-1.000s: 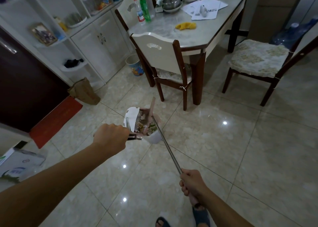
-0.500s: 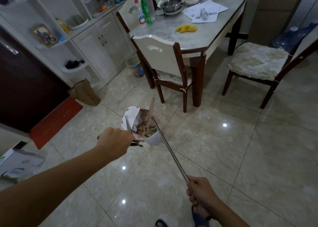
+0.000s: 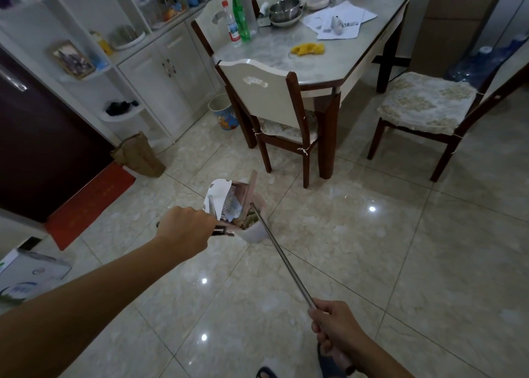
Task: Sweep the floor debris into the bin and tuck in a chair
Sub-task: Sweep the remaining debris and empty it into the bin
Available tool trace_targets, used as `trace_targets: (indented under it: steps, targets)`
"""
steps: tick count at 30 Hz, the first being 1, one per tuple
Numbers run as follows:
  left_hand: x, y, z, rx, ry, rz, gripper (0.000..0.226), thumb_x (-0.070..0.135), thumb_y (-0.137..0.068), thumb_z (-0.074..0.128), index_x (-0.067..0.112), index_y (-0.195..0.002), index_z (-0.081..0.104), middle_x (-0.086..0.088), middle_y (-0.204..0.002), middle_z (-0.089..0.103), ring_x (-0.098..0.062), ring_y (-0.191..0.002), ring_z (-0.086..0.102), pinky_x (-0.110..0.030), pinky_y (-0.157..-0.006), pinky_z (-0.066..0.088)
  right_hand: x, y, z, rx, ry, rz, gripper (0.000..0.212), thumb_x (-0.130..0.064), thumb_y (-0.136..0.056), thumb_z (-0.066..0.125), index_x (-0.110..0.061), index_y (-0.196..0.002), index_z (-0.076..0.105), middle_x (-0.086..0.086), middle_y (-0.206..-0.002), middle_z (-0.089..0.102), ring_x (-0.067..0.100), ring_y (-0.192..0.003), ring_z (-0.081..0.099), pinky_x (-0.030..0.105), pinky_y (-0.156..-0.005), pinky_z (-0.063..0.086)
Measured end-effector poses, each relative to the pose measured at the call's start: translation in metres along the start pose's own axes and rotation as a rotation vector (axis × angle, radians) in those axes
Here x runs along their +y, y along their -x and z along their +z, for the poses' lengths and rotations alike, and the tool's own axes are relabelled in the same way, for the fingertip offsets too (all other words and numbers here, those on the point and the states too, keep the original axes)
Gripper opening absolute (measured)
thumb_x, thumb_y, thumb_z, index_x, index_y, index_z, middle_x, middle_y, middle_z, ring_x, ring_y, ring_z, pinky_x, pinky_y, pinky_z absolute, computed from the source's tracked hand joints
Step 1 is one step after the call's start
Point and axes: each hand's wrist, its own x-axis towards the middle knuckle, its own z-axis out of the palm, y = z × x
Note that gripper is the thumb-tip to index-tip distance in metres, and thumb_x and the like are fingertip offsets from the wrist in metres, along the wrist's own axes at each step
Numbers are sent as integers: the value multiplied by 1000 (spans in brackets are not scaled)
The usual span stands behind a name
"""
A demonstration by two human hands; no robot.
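A: Why is the dustpan (image 3: 243, 205) carried level?

B: The left hand (image 3: 186, 228) closes its grip round the dustpan handle so the debris (image 3: 243, 220) stays inside. The right hand (image 3: 333, 326) closes its grip round the broom pole (image 3: 283, 260), head parked in the pan.

A: Where are the targets?

B: The bin (image 3: 221, 111) stands beside the cabinet. One chair (image 3: 423, 111) stands clear of the surface (image 3: 329, 59), judged untucked.
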Motion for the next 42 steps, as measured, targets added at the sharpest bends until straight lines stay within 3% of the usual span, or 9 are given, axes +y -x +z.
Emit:
trace_targets:
  steps: [4,10,16,23,26,31,35,39,42]
  targets:
    - [14,8,6,-44,17,78,11,25,-93,53,21,-86,60,7,-48,33,-7,-37,30,-25,-39,16,0,0,-2,20,14,5,24,-3,-94,53,4,-116,62,8,-52,45,12,-36,34,15,-39,25]
    - [30,16,20,-76,56,132,18,30,-96,52,24,-109,62,6,-53,34,-9,-44,37,-25,-45,27,2,-1,-1,36,47,28,23,0,-94,52,10,-113,57,8,-52,44,12,-36,34,14,-38,24]
    - [46,17,10,-98,35,122,16,27,-93,52,23,-104,63,5,-66,48,-16,-56,47,-29,-54,35,4,-1,4,22,69,46,26,0,-95,50,5,-116,62,9,-53,44,11,-33,35,13,-35,24]
    - [42,22,16,-152,69,122,23,17,-94,51,21,-116,59,-1,-94,67,-18,-68,54,-29,-60,38,5,-2,8,21,110,38,26,1,-94,50,17,-114,56,8,-50,43,12,-32,34,14,-36,24]
    - [32,25,22,-107,78,118,23,22,-96,50,23,-117,58,2,-84,66,-15,-61,50,-28,-56,37,3,-2,10,11,110,33,21,1,-94,51,17,-105,58,9,-51,43,12,-33,34,15,-37,24]
    - [16,24,21,-36,70,62,13,30,-97,49,23,-99,60,8,-53,33,-8,-43,34,-24,-46,26,2,0,15,2,89,26,25,2,-94,51,21,-111,52,9,-51,43,13,-35,34,16,-37,24]
    - [6,24,15,-31,88,-41,15,31,-96,49,23,-85,55,8,-54,39,-6,-43,37,-24,-46,31,1,2,24,-7,110,10,21,3,-93,49,17,-105,57,8,-50,43,12,-33,34,15,-37,24]
    - [-7,24,8,-11,126,-157,21,39,-96,47,25,-84,58,8,-55,45,-6,-44,41,-23,-43,30,-2,5,32,-17,134,-19,20,0,-94,48,-14,-90,62,6,-50,44,12,-35,36,15,-37,25]
    - [-20,26,8,-7,161,-227,29,48,-95,44,26,-84,59,9,-56,47,-5,-44,42,-21,-40,27,-2,6,32,-4,170,-37,20,0,-94,47,-7,-99,65,6,-50,43,12,-34,35,14,-37,25]
